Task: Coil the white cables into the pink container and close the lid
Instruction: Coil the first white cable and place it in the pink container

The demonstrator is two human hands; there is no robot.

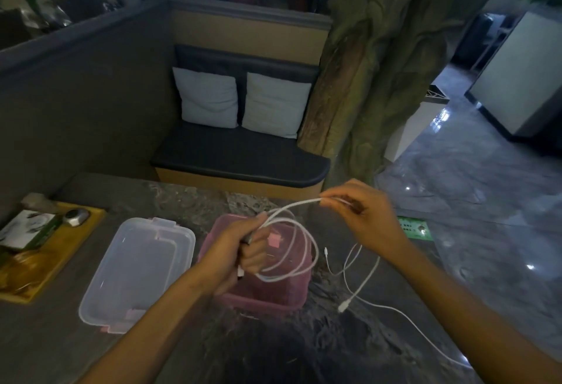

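White cable (292,250), light and floppy, loops over the pink container (273,295). My left hand (243,247) fists the coil; my right hand (362,216), at two o'clock, pinches the strand. Lid (137,268) lies at nine o'clock. Best gripped near the plugs, I think.

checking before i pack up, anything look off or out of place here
Nothing damaged or spilled. The lid lies off beside the pink container, and a second cable sprawls loose on the table, one end trailing toward the right edge.
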